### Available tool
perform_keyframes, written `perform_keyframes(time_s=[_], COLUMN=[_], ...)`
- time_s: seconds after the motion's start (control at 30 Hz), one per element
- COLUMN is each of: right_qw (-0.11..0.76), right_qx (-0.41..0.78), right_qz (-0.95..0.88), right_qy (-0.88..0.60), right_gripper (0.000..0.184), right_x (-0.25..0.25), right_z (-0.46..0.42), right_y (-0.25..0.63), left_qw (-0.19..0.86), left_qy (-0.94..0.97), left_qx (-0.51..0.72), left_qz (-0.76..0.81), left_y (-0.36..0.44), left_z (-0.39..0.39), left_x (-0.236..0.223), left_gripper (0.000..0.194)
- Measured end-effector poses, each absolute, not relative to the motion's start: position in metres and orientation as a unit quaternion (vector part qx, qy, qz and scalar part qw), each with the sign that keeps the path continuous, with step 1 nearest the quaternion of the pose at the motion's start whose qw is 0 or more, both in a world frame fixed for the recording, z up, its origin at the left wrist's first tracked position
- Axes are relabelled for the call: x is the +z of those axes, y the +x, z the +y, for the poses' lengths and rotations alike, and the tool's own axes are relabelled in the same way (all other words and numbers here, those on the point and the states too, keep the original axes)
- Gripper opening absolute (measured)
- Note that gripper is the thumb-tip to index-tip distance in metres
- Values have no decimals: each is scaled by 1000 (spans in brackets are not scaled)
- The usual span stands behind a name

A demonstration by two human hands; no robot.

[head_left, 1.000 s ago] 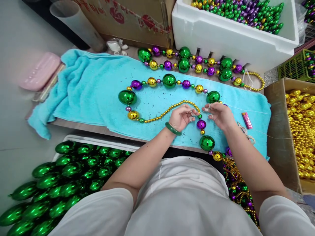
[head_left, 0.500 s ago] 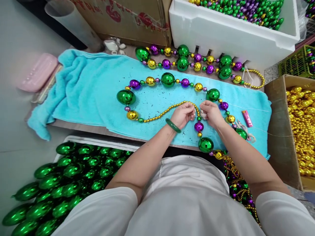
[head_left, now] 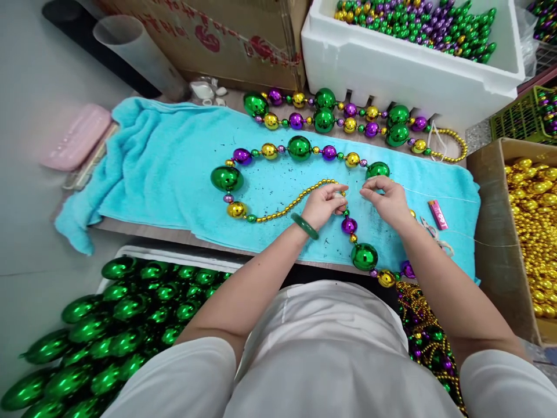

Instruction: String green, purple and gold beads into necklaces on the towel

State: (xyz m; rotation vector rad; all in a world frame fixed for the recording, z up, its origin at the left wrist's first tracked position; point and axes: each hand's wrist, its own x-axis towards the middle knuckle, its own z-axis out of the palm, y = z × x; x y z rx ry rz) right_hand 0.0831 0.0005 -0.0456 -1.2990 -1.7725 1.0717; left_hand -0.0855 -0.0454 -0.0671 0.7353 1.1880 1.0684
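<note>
A bead necklace (head_left: 299,148) of large green, purple and gold balls lies in a loop on the turquoise towel (head_left: 165,168). A run of small gold beads (head_left: 296,204) leads up to my left hand (head_left: 324,204), which wears a green bangle (head_left: 304,226). This hand is closed on the necklace where the gold beads meet larger ones. Just right of it, my right hand (head_left: 385,200) pinches thumb and forefinger together, below a green ball; what is between the tips is too fine to make out. A thin pale thread (head_left: 439,196) crosses the towel to the right.
A pink lighter (head_left: 437,215) and scissors (head_left: 444,247) lie right of my hands. Another bead necklace (head_left: 324,121) rests behind the towel, before a white foam box (head_left: 409,69) of beads. Green ornaments (head_left: 130,305) fill the lower left; a carton (head_left: 489,215) of gold beads stands right.
My hands have drawn slightly apart, and the right one has risen and turned over. My left forefinger has straightened. The view has shifted slightly.
</note>
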Motion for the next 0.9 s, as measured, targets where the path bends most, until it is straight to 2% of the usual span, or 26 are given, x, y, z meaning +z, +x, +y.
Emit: perform_keyframes(time_s=[0.07,0.27,0.33,0.37,0.47,0.53,0.63,0.9], right_qw=[331,255,235,227,195,163,133,162], right_qx=[367,342,335,332,332,328,283,95], right_qz=[-735,-803,-810,-810,-809,-814,-830,-868], right_qy=[-464,-416,-421,-427,-444,-451,-461,-459], right_gripper=[9,7,4,7,38,49,46,25], right_x=[-38,-20,-18,-18,-21,-26,-36,-54], right_z=[2,11,12,12,4,-3,-14,-28], right_y=[81,65,61,60,59,58,57,53], left_qw=[622,584,574,577,621,649,667,684], left_qy=[341,401,408,398,323,270,229,190], left_qx=[461,416,407,403,396,396,408,442], left_qz=[534,570,582,588,595,590,580,549], left_y=[-84,-79,-78,-77,-76,-76,-76,-78], left_z=[-44,-41,-41,-40,-38,-37,-36,-36], left_x=[-68,-65,-62,-60,-53,-49,-45,-46], left_gripper=[26,2,6,8,8,7,9,13])
